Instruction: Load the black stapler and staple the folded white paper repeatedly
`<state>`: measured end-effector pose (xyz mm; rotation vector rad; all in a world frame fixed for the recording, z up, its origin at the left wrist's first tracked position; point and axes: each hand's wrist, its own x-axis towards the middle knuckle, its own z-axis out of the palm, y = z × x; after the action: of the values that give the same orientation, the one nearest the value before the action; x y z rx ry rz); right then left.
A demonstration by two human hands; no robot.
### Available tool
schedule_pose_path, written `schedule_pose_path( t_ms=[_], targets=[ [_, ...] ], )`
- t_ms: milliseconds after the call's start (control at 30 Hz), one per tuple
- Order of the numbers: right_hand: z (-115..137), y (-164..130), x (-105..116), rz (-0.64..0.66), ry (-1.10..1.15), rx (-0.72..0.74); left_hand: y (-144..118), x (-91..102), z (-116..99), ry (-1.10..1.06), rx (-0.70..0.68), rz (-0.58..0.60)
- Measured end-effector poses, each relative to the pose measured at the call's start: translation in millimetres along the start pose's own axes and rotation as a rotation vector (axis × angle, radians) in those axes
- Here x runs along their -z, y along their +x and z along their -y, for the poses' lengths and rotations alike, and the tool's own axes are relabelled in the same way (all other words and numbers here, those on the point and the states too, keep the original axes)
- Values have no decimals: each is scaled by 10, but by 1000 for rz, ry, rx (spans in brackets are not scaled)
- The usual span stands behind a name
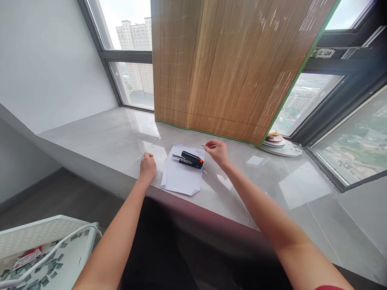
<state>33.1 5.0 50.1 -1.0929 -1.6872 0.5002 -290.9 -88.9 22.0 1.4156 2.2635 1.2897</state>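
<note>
A black stapler (188, 159) with an orange-red end lies on a stack of white paper (181, 179). Its top arm is swung up from the base, baring the metal channel at its left. Beside the paper's upper right corner, my right hand (217, 150) is pinched closed. A tiny pale piece (203, 145) sticks out at its fingertips, too small to name. To the left of the paper, my left hand (148, 164) is curled into a fist over the ledge, touching neither paper nor stapler. Nothing shows between its fingers.
The grey tiled window ledge (99, 133) carries the paper. A bamboo blind (236, 72) hangs behind it. Stacked plates (282, 147) stand at the right by the window. Below left is a white basket (65, 223) with small grey pieces and a red-and-white packet.
</note>
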Motion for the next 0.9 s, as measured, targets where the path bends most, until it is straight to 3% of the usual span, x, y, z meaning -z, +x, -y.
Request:
schedule_pose_path(
  t_ms=[100,200,400,500,633,767,833,900],
  targets=[
    [-256,485,-322,54,-141,-149,86,-168,142,36,-127,65],
    [-400,783,-640,100,-169,-189,60,-223,209,41,-160,99],
    [-593,899,-1046,193,-199,-179,83,-200,248,-72,-117,62],
    [-597,879,-1018,202,-201,-148,81,-166,216,-125,-83,52],
    [-446,695,-738,109,-190,-128,74,-117,165,-60,-94,6],
    [-215,122,-423,100,-80,-54,83,-123,129,29,-23,-94],
    [-128,-201,-344,146,-11,18,89,-140,101,1,-13,-66],
    [-91,-441,-332,195,-1,69,101,-160,56,-44,-103,-2]
  ],
)
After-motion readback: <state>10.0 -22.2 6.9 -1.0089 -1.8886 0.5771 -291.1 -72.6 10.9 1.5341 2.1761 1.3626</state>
